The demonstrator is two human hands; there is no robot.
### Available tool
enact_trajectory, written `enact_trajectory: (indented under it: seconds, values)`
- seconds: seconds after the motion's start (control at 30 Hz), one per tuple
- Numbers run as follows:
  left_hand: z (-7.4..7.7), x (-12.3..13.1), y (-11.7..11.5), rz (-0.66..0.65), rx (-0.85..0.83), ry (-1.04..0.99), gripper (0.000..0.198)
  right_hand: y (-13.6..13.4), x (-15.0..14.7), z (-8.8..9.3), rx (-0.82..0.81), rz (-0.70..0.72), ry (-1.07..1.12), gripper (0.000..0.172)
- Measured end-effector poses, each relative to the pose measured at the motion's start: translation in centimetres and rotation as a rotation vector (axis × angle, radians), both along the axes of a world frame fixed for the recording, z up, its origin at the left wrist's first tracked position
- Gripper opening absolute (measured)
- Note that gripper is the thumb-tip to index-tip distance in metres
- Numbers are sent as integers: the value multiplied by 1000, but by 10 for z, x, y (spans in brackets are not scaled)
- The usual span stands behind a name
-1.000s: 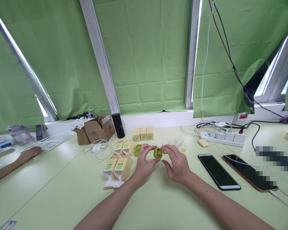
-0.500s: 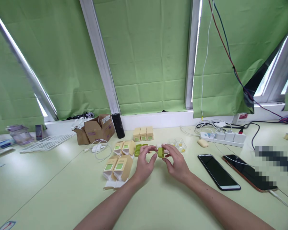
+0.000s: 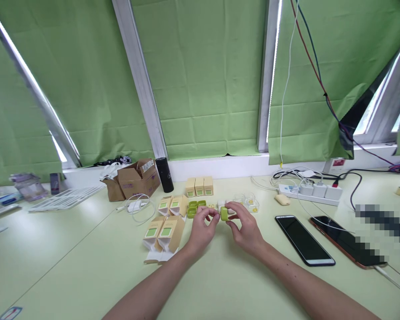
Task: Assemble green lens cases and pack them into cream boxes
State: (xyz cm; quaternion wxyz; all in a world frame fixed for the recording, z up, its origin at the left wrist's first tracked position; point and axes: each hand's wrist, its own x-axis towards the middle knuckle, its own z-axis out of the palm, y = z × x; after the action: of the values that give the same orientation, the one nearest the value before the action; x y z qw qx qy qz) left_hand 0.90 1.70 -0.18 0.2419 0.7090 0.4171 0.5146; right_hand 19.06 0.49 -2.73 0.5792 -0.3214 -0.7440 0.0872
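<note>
The left hand [image 3: 202, 229] and right hand [image 3: 245, 226] pinch a small lime-green plastic case [image 3: 224, 214] from opposite sides, fingertips closed on it, likely to steady it just above the pale green table [image 3: 86, 266]. Left of the case lie opened cream cardboard boxes [image 3: 166, 231] within easy reach; right of it sits a black smartphone [image 3: 305, 240].

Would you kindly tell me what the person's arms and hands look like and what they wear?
The left forearm and right forearm are bare to the picture's lower edge, no sleeves in view. The left hand and right hand are ungloved; no watch, bracelet or ring shows.
</note>
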Motion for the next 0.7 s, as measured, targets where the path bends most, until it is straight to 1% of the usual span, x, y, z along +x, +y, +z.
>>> enact_trajectory:
  seconds: [0.17,0.5,0.7]
  values:
    - [-2,1,2,0,-16,-11,14,0,-1,-1,22,-3,-27,50]
    - [-2,-1,1,-8,6,-27,16,1,-1,-3,29,-7,-52,50]
    - [-3,-1,2,-12,-3,-31,15,-1,0,-1,35,-7,-59,50]
